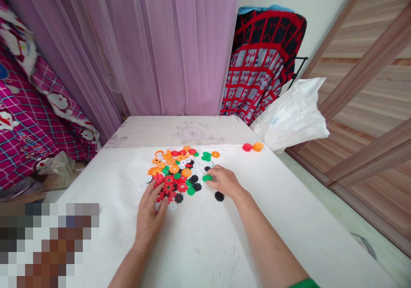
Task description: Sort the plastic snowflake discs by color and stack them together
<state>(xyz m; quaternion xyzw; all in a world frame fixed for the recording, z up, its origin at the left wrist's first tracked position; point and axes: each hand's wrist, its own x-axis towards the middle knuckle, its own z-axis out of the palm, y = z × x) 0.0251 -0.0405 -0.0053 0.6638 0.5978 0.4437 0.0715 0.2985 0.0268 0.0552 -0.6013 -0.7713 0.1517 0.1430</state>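
Note:
Many flower-shaped plastic discs in red [169,184], orange [174,169], green, black and white lie in a loose pile on the white-covered table [199,245]. My left hand [152,202] rests over the pile's front left edge, fingers apart, touching red discs. At the right side of the pile, my right hand [224,181] has its fingers pinched on a green disc [207,178]. A black piece [219,196] sits just in front of that hand.
A red ball [247,147] and an orange ball [257,147] of discs stand near the table's right edge. Beside them hangs a white plastic bag [289,116]. Purple curtains [167,48] rise behind the table; wooden doors [369,86] are on the right.

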